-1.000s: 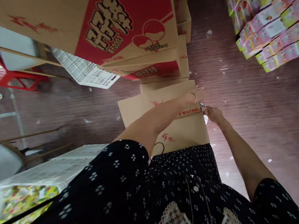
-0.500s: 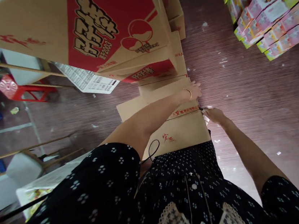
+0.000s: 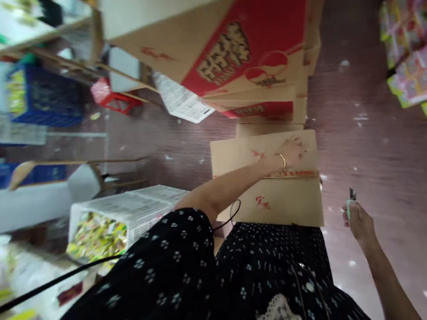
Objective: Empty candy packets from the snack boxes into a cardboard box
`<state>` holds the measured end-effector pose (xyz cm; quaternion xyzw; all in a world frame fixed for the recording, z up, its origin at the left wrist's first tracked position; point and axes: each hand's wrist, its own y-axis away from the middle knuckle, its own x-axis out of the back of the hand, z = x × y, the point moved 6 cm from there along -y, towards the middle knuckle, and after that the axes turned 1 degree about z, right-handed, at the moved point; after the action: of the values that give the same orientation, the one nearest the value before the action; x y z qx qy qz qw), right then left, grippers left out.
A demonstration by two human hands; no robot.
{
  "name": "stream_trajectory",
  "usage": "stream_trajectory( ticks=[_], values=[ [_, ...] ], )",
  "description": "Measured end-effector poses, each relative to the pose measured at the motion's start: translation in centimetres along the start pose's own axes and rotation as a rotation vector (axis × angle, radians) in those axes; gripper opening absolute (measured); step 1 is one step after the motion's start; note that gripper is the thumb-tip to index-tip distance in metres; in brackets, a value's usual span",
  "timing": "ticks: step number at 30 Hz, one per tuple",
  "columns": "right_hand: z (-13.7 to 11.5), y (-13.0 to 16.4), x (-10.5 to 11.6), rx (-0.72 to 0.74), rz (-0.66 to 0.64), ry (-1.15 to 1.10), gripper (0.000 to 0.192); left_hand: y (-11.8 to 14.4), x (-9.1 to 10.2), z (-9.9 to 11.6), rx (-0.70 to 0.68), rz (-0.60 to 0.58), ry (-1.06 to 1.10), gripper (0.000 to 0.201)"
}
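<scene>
A closed brown carton lies in front of my body, its middle seam running crosswise with a band of red print along it. My left hand, with a gold bangle at the wrist, rests on the far flap with its fingers stretched out and holds nothing. Off to the right of the carton, over the floor, my right hand is closed around a small pale-green hand tool with a dark, jagged end. Blur keeps the tool's exact kind unclear.
Tall red-and-brown cartons are stacked just beyond. Colourful boxes are piled at the right. On the left are a white crate of small wrapped packets, a red stool, a blue crate and a white basket.
My right hand has moved away from the carton's right edge, out and towards me, with the tool in it. My left hand stays on the far flap. The camera view has swung left.
</scene>
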<state>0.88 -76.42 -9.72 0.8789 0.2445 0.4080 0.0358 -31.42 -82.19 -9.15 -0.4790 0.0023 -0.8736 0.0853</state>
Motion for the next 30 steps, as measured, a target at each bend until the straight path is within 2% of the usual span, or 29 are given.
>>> stream_trajectory(
  ticks=[2,4,6,9,12,14,15,16,18,19,21,24,27,30],
  values=[
    [-4.7,0.0,-5.1,-0.072,-0.122,-0.256,0.061,5.5,-0.8,-1.5,0.169,0.012,0.272,0.016],
    [-10.0,1.2,-12.5,-0.170,-0.319,-0.424,0.069,11.0,-2.7,-2.0,0.261,0.038,0.708,0.026],
    [-14.3,3.5,-20.1,-0.302,-0.480,-0.438,0.070,16.1,-5.0,-2.6,0.357,0.113,1.203,0.037],
    [-17.6,7.1,-29.3,-0.402,-0.626,-0.265,0.072,22.6,-7.7,-4.9,0.495,0.293,1.727,0.045],
    [-17.9,9.3,-35.5,-0.360,-0.780,-0.036,0.075,28.2,-8.7,-9.7,0.521,0.572,1.927,0.050],
    [-17.4,9.4,-38.1,-0.224,-0.867,0.203,0.074,31.9,-9.3,-14.1,0.611,0.742,1.894,0.050],
    [-17.3,9.0,-39.0,-0.089,-0.881,0.349,0.070,33.8,-9.8,-16.4,0.701,0.783,1.819,0.042],
    [-17.4,8.4,-39.8,0.091,-0.869,0.500,0.064,35.6,-10.3,-18.8,0.814,0.766,1.688,0.032],
    [-18.2,7.2,-41.0,0.504,-0.798,0.758,0.050,38.8,-11.3,-23.2,1.029,0.618,1.338,0.022],
    [-18.6,6.8,-41.6,0.681,-0.755,0.851,0.046,40.1,-11.7,-25.2,1.098,0.535,1.170,0.025],
    [-18.8,6.0,-42.4,0.896,-0.708,0.991,0.047,41.6,-12.2,-28.4,1.140,0.425,0.944,0.027],
    [-18.6,4.9,-43.5,1.007,-0.711,1.159,0.046,41.7,-12.5,-30.9,1.084,0.376,0.842,0.025],
    [-18.2,4.3,-44.1,1.037,-0.716,1.281,0.043,40.9,-12.7,-31.5,1.031,0.299,0.762,0.029],
    [-17.8,4.2,-44.0,1.067,-0.706,1.279,0.043,40.4,-12.5,-31.8,0.996,0.235,0.703,0.035]
  ],
)
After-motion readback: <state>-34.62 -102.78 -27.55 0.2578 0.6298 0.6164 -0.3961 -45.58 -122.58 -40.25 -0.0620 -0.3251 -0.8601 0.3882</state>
